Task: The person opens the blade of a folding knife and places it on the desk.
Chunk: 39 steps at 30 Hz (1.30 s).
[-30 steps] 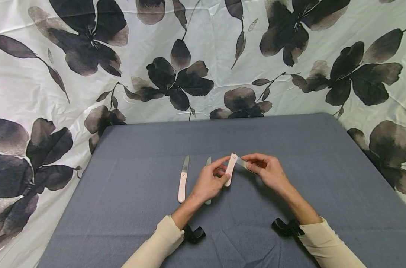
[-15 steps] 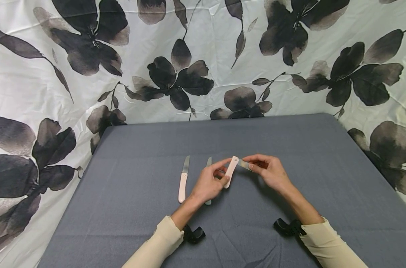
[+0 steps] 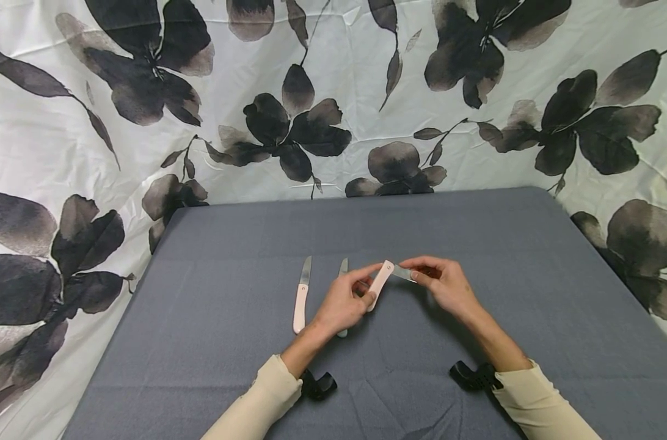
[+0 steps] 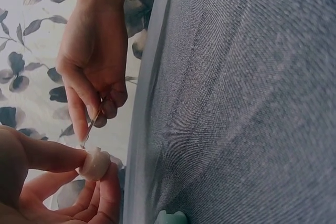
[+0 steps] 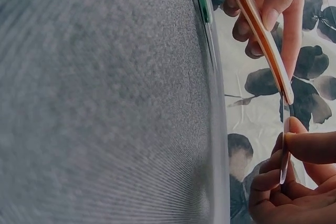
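Note:
A folding knife with a pale pink handle (image 3: 381, 283) is held above the table, its blade (image 3: 402, 272) swung partway out at an angle. My left hand (image 3: 344, 300) grips the handle between thumb and fingers. With thumb and fingertips, my right hand (image 3: 442, 283) pinches the blade. The right wrist view shows the handle's slot side (image 5: 265, 45) and the blade running down into the right fingers. On the cloth left of my hands lies a second pink-handled knife (image 3: 300, 308), blade unfolded and pointing away. A green-handled knife (image 3: 342, 333) lies beside it, partly hidden by my left hand.
Grey cloth (image 3: 229, 342) covers the table. Behind it hangs a white curtain with dark flowers (image 3: 333, 61). Each wrist carries a black camera mount, the left one (image 3: 319, 386) and the right one (image 3: 468, 374).
Both hands and the knife between them have shifted slightly down toward me. The handle leans a little further right. The two knives on the cloth have stayed put.

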### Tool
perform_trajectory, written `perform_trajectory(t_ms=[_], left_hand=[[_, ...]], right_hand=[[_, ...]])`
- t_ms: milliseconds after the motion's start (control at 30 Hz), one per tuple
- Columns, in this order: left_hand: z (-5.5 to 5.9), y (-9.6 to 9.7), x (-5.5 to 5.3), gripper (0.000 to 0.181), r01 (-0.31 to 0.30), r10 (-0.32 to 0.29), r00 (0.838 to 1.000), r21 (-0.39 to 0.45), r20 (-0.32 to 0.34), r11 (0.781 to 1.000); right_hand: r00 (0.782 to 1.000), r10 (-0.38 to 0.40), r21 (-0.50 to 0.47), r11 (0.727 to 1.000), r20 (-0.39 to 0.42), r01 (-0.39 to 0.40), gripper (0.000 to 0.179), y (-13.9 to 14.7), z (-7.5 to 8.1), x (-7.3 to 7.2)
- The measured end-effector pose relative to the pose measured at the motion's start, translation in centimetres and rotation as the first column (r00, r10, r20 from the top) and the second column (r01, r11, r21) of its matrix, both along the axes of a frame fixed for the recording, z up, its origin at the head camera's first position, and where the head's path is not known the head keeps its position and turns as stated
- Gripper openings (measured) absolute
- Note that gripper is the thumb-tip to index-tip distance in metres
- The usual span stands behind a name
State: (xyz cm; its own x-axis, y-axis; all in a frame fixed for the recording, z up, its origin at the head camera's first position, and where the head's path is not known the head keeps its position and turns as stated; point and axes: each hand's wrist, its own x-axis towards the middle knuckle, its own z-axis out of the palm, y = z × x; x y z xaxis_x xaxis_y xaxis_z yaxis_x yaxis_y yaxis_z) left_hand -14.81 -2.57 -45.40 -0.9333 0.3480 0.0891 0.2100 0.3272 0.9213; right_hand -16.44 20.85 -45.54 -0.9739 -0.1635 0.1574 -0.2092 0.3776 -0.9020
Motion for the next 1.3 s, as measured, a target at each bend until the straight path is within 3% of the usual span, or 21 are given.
perform_trajectory(t_ms=[400, 1300], left_hand=[[0.2, 0.3, -0.2, 0.054, -0.003, 0.001, 1.000, -0.097, -0.023, 0.995], [0.1, 0.8, -0.3, 0.053, 0.055, -0.054, 0.998, -0.171, 0.012, 0.984]], right_hand=[[1.000, -0.002, 0.025, 1.000, -0.027, 0.003, 0.020, 0.4, -0.3, -0.8], [0.998, 0.050, 0.155, 0.987, -0.036, -0.044, 0.022, 1.6, 0.1, -2.2]])
